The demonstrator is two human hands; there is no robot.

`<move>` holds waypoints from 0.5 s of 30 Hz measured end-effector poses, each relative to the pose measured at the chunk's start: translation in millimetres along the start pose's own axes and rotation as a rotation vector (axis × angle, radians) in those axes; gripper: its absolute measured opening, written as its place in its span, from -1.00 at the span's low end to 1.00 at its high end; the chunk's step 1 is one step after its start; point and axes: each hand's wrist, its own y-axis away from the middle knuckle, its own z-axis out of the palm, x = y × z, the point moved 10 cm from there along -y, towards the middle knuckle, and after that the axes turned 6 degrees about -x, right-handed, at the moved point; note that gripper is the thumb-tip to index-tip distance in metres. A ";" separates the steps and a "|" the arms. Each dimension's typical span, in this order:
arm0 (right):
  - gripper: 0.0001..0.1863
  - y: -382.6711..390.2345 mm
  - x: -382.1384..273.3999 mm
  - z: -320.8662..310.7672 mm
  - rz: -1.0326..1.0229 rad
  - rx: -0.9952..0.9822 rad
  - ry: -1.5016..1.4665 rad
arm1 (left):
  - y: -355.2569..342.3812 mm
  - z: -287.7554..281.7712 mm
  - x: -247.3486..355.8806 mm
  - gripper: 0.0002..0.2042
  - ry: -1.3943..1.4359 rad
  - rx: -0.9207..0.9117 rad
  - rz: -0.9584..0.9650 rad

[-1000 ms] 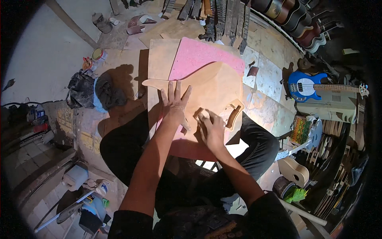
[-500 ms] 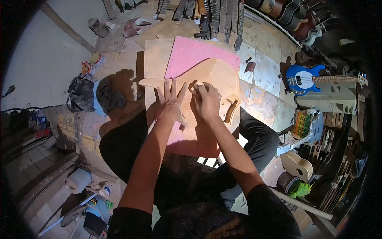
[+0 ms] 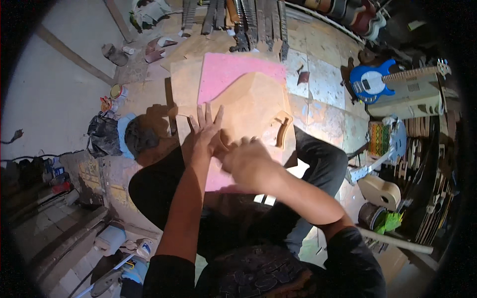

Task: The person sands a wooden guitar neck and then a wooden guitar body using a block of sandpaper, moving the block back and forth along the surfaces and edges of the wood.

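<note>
An unfinished wooden guitar body with curved horns lies flat in front of me, a slot-like cutout at its right end. My left hand rests on its left part with fingers spread. Close to the body's near edge, my right hand is curled and blurred by motion. What its fingers hold is hidden; a small pale piece showed in them earlier. Beneath the body are a pink sheet and a pale board.
Guitar necks lie at the far side. On the right are a blue bass guitar and a pale guitar body with a round hole. A black bag and an open can stand to the left.
My right hand has swept toward me, from the middle of the guitar body to its near edge, its elbow swinging outward. My left hand stays spread on the wood. The view has shifted slightly.
</note>
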 end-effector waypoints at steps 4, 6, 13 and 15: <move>-0.83 104.1 -110.1 -57.9 -0.404 0.223 -0.009 | -11.1 -15.3 36.6 0.73 0.145 -0.632 0.009; -0.83 138.9 -148.6 -74.3 -0.508 0.338 0.007 | -11.5 0.2 13.4 0.74 0.327 -0.482 0.079; -0.78 172.5 -148.2 -91.1 -0.531 0.463 -0.073 | -19.4 2.2 31.6 0.76 0.193 -0.591 0.046; -0.76 174.9 -148.8 -93.2 -0.557 0.473 -0.077 | -17.2 2.4 25.3 0.78 0.191 -0.586 0.043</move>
